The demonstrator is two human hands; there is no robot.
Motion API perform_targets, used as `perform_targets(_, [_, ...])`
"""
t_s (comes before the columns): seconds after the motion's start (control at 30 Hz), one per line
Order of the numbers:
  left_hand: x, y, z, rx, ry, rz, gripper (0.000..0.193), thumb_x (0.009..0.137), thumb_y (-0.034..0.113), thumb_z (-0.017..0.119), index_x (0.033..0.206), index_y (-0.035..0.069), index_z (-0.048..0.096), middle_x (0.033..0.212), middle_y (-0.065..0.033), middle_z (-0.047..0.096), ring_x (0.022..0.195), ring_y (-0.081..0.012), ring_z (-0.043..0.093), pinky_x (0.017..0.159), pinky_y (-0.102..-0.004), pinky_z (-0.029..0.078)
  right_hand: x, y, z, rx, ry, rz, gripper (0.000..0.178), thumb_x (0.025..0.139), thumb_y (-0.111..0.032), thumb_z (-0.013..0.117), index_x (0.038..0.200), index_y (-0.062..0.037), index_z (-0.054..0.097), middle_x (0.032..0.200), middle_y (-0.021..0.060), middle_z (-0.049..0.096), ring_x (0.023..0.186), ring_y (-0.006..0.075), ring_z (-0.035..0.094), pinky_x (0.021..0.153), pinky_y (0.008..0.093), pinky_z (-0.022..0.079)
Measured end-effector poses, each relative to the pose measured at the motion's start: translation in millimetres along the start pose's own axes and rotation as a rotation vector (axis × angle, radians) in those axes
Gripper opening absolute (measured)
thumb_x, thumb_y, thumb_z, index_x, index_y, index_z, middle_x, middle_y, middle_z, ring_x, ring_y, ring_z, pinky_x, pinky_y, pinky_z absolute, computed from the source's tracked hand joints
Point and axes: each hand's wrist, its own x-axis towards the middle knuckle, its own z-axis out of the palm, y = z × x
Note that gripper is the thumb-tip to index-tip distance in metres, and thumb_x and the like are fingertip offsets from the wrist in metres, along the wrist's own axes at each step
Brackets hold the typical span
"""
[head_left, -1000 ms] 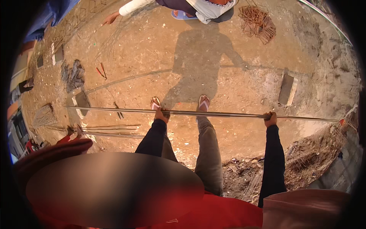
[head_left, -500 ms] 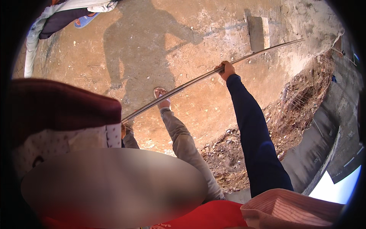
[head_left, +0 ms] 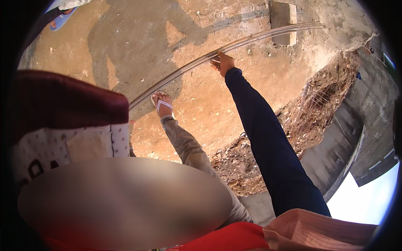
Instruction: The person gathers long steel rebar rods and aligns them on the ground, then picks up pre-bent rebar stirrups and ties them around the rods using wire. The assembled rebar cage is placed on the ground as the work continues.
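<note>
Several long thin metal rods (head_left: 188, 67) run in a bundle from behind a maroon and white cloth at the left up to the far right. Around their middle, my right hand (head_left: 224, 64) has its thumb and fingers closed loosely, at the end of a dark blue sleeve. Shadows on the ground lie apart from the bundle, which is held above it. Toward the far right end the rods fan slightly apart. My left hand is hidden behind the cloth. Just below the rods stands a foot in a light flip-flop (head_left: 163, 103).
A rectangular opening (head_left: 293, 39) lies in the ground at the far right. Rubble and loose soil (head_left: 326, 90) border a concrete wall (head_left: 333, 148) on the right. Another person's blue slipper (head_left: 61, 20) shows at the far left. The maroon and white cloth (head_left: 71, 104) and a blurred patch block the lower left.
My right hand and the rods have shifted left and farther up the view. The rods have spread slightly at their far end. My left hand, partly visible before, is now hidden.
</note>
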Motion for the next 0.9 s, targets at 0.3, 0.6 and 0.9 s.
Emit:
perform_targets(0.3, [-119.0, -87.8, 162.0, -0.122, 0.35, -0.051, 0.041, 0.098, 0.026, 0.049, 0.135, 0.011, 0.044, 0.141, -0.0134, 0.047, 0.128, -0.0315, 0.047, 0.11, -0.051, 0.031, -90.7, 89.9, -18.9, -0.531, -0.109, 0.031, 0.02, 0.09, -0.027, 0.06, 0.094, -0.0072, 0.064, 0.073, 0.0068, 0.063, 0.057, 0.0179, 0.06, 0.049, 0.032, 0.047])
perform_targets(0.6, [-306.3, -173.6, 235.4, 0.407, 0.087, 0.061, 0.027, 0.1, 0.026, 0.046, 0.119, 0.01, 0.057, 0.106, -0.0094, 0.068, 0.086, -0.022, 0.063, 0.072, -0.0378, 0.05, -263.4, 116.2, -46.0, -0.79, -0.506, -0.002, 0.022, 0.09, -0.028, 0.061, 0.1, -0.0084, 0.064, 0.078, 0.0065, 0.066, 0.058, 0.0168, 0.061, 0.047, 0.0289, 0.045])
perform_targets(0.9, [-475.7, -122.8, 249.5, 0.479, 0.044, 0.381, 0.034, 0.097, 0.031, 0.054, 0.121, 0.008, 0.06, 0.105, -0.0094, 0.069, 0.086, -0.0173, 0.066, 0.072, -0.0298, 0.052, -284.7, 10.1, -61.6, -0.777, -0.545, -0.145, 0.015, 0.088, -0.022, 0.062, 0.096, -0.0102, 0.059, 0.07, 0.006, 0.059, 0.051, 0.0175, 0.056, 0.042, 0.0288, 0.04])
